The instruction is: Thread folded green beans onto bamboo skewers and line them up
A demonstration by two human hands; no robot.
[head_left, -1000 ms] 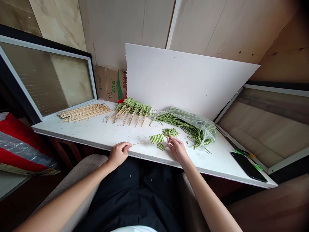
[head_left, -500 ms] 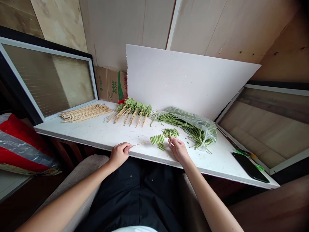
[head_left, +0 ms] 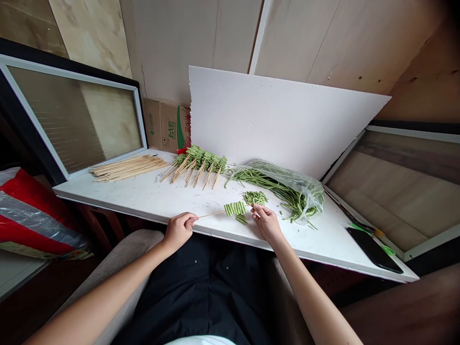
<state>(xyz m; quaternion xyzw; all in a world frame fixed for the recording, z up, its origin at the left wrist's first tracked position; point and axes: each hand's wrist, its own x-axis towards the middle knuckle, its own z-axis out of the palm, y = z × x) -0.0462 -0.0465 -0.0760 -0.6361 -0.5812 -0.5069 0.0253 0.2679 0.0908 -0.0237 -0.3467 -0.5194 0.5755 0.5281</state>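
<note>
My left hand (head_left: pixel 179 227) is closed round the blunt end of a thin bamboo skewer (head_left: pixel 211 213), just over the table's front edge. Cut green bean pieces (head_left: pixel 235 208) sit side by side across the skewer towards its far end. At that tip, my right hand (head_left: pixel 265 220) pinches a short green bean piece (head_left: pixel 253 203); whether the point has entered it I cannot tell. A few loose cut pieces (head_left: pixel 241 219) lie on the table below the skewer. Behind my right fingers is a small heap of cut beans (head_left: pixel 256 197).
Bare skewers (head_left: pixel 129 167) lie at the left of the white table (head_left: pixel 118 196). Filled bean skewers (head_left: pixel 203 160) are piled at the back, beside long beans in a plastic bag (head_left: pixel 305 191). A black phone (head_left: pixel 373 249) lies at the right edge. A white board (head_left: pixel 280 120) stands behind.
Both hands keep their grip on the skewer and the bean piece, almost in place. The whole view has shifted slightly; nothing else visibly differs.
</note>
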